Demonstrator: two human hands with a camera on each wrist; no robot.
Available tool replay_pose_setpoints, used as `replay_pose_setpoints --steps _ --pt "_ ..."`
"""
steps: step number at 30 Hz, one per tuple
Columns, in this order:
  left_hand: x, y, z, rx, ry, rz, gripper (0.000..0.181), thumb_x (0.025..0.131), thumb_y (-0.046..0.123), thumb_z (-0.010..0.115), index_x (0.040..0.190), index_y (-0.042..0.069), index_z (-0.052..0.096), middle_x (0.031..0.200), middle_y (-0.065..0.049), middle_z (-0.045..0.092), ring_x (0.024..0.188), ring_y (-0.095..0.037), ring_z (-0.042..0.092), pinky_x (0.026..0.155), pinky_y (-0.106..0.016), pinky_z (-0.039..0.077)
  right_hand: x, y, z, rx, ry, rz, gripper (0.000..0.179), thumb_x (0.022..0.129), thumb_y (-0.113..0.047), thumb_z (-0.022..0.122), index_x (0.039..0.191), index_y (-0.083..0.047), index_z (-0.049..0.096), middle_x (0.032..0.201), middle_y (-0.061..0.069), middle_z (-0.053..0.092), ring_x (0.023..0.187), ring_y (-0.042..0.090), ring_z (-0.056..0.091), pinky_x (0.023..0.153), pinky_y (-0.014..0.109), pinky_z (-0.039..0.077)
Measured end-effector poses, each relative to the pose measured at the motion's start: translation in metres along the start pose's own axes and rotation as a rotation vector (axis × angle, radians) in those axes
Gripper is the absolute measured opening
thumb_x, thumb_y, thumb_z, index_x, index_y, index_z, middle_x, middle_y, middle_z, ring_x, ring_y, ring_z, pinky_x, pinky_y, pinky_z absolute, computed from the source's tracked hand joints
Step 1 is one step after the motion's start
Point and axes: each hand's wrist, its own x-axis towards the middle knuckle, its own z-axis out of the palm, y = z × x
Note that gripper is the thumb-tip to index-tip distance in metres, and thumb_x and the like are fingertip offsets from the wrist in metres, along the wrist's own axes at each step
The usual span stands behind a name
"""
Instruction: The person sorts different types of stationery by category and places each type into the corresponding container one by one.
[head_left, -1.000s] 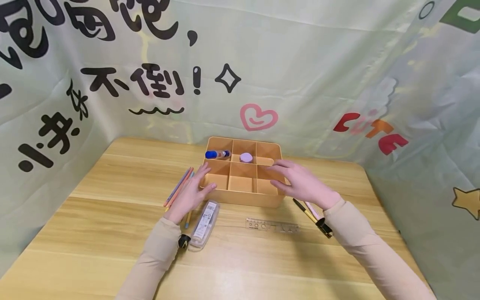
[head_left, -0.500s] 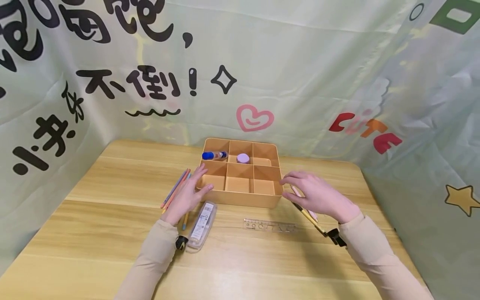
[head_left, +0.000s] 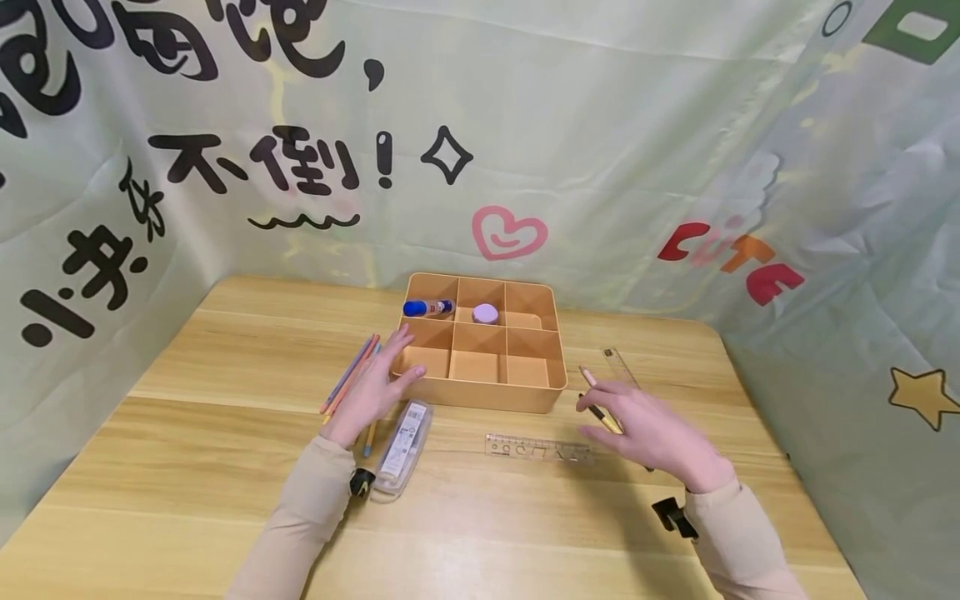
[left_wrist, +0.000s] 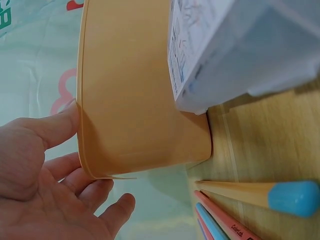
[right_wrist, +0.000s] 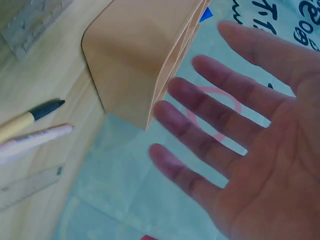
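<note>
My left hand (head_left: 371, 392) lies at the front left corner of a tan six-compartment organizer box (head_left: 480, 395); in the left wrist view its thumb touches the box's rim and the fingers spread loosely alongside. My right hand (head_left: 648, 429) hovers to the right of the box, over a yellow pen with a black tip (head_left: 597, 412) and a pink pen (head_left: 587, 376). Nothing is held in it; the right wrist view shows its fingers (right_wrist: 192, 180) extended and apart. A blue-capped glue stick (head_left: 429, 308) lies in the back left compartment, a round purple object (head_left: 485, 313) in the back middle one.
A translucent case with a label (head_left: 403, 446) lies by my left wrist. Several coloured pencils (head_left: 348, 379) lie left of the box. One clear ruler (head_left: 536, 448) sits in front of it, another (head_left: 618, 367) to its right. A printed cloth hangs behind the table.
My right hand has drawn back from the box's right side, rightward and towards me, uncovering the pens and second ruler. My left hand stays at the box corner.
</note>
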Motion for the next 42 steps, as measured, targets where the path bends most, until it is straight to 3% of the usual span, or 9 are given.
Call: replay_pose_setpoints --steps 3,12,18,30,42 --pt "0.000 0.000 0.000 -0.002 -0.002 -0.004 0.064 0.102 0.024 0.060 0.153 -0.003 0.033 0.169 -0.017 0.016 0.155 -0.042 0.014 0.126 -0.059 0.018 -0.005 0.002 0.006 0.024 -0.008 0.005 0.020 0.091 -0.022 0.074 0.107 -0.011 0.071 0.110 0.003 0.072 0.103 0.025 0.069 0.087 0.045 0.058" --pt "0.000 -0.001 -0.001 -0.002 -0.001 0.016 0.064 0.102 0.021 0.060 0.154 -0.004 0.032 0.169 -0.018 0.016 0.155 -0.041 0.014 0.125 -0.058 0.021 -0.007 0.016 0.035 0.120 -0.061 0.069 0.022 0.083 -0.021 0.080 0.100 -0.011 0.070 0.101 0.004 0.071 0.093 0.023 0.065 0.080 0.040 0.057" --pt "0.001 -0.002 0.001 -0.009 0.000 0.015 0.064 0.101 0.021 0.060 0.154 -0.004 0.032 0.169 -0.018 0.016 0.156 -0.041 0.014 0.125 -0.057 0.020 -0.006 0.020 0.051 0.092 -0.080 0.050 0.030 0.077 -0.020 0.085 0.100 -0.007 0.070 0.097 0.005 0.071 0.091 0.023 0.066 0.083 0.043 0.058" --pt "0.001 -0.004 0.002 0.012 0.027 0.033 0.062 0.101 0.022 0.060 0.151 -0.005 0.036 0.167 -0.020 0.020 0.154 -0.043 0.017 0.125 -0.060 0.021 -0.007 0.018 0.063 0.094 -0.135 0.151 0.035 0.072 -0.017 0.088 0.102 -0.008 0.072 0.098 0.001 0.068 0.091 0.019 0.065 0.087 0.044 0.058" --pt "0.000 -0.002 0.000 0.007 0.011 0.016 0.064 0.101 0.023 0.061 0.153 -0.003 0.034 0.168 -0.018 0.018 0.155 -0.041 0.016 0.126 -0.057 0.019 -0.005 0.019 0.068 0.098 -0.134 0.176 0.030 0.072 -0.014 0.088 0.095 -0.011 0.069 0.093 -0.002 0.064 0.087 0.014 0.061 0.081 0.036 0.056"
